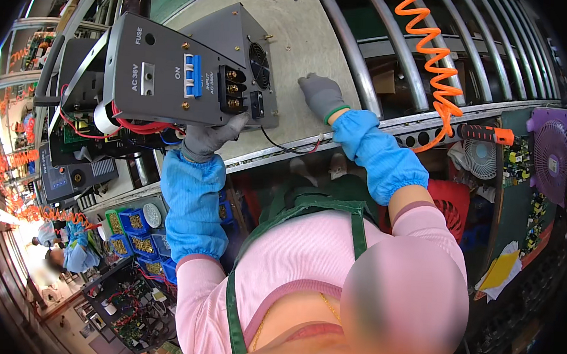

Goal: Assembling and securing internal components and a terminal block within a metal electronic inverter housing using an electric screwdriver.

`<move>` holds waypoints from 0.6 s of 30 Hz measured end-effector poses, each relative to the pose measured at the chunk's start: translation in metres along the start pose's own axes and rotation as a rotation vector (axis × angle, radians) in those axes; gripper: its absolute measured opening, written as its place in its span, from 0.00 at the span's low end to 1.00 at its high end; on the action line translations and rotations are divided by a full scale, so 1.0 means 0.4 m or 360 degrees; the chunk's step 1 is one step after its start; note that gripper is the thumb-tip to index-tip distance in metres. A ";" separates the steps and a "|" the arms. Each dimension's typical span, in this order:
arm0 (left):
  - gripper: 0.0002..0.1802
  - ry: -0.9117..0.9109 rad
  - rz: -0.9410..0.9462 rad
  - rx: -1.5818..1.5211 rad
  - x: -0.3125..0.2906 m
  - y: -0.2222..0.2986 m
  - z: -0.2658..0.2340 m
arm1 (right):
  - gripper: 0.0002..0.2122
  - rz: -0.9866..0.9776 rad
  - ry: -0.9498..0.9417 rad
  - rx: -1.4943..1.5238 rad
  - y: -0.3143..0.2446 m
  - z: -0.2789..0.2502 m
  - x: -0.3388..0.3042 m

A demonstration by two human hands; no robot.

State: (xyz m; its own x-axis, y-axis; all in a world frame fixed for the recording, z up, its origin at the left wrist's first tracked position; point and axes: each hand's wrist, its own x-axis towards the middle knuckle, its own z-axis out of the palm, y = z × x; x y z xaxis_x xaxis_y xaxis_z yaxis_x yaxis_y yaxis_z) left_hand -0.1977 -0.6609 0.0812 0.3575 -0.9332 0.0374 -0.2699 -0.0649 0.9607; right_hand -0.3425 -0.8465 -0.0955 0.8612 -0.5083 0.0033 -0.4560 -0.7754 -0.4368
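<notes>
A dark grey metal machine casing (231, 28) stands on a pale board (304, 45). Its rear panel (164, 59) carries a blue breaker switch (192, 76), a black terminal block (232, 89) with brass screws and a grey socket. My left hand (206, 140), in a grey glove, is closed on the panel's lower edge, its thumb in front, close to the terminal block. Thick red wires (145, 127) run beside it. My right hand (325, 96), also gloved, rests closed on the board, right of the casing; whatever its curled fingers hold is hidden. A thin black cable (279, 145) hangs between both hands.
Metal rollers (402, 48) lie beyond the board, with an orange coiled hose (428, 46) above them. An orange-and-black power tool (487, 134) sits at the right. Blue bins (142, 243) of small brass parts stand lower left. Fans (551, 154) are at far right.
</notes>
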 end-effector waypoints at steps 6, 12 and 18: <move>0.28 -0.0044 -0.0056 -0.0085 -0.003 -0.007 0.009 | 0.11 0.0125 0.0033 0.0022 -0.023 -0.034 -0.021; 0.29 0.0028 0.0318 -0.0015 0.002 -0.009 0.019 | 0.13 0.0526 -0.0937 -0.0511 0.048 -0.274 -0.173; 0.31 0.0014 0.0514 0.0090 0.011 -0.019 0.019 | 0.25 0.0865 -0.1682 -0.0231 0.111 -0.369 -0.292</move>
State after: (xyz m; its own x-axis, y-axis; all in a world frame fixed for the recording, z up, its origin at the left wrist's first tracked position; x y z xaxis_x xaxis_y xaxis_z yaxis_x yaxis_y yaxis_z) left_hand -0.2007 -0.6671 0.0719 0.2530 -0.9057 0.3402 -0.4197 0.2141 0.8820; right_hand -0.4966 -0.8771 0.0176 0.2753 -0.2759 -0.9209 -0.7802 -0.6238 -0.0464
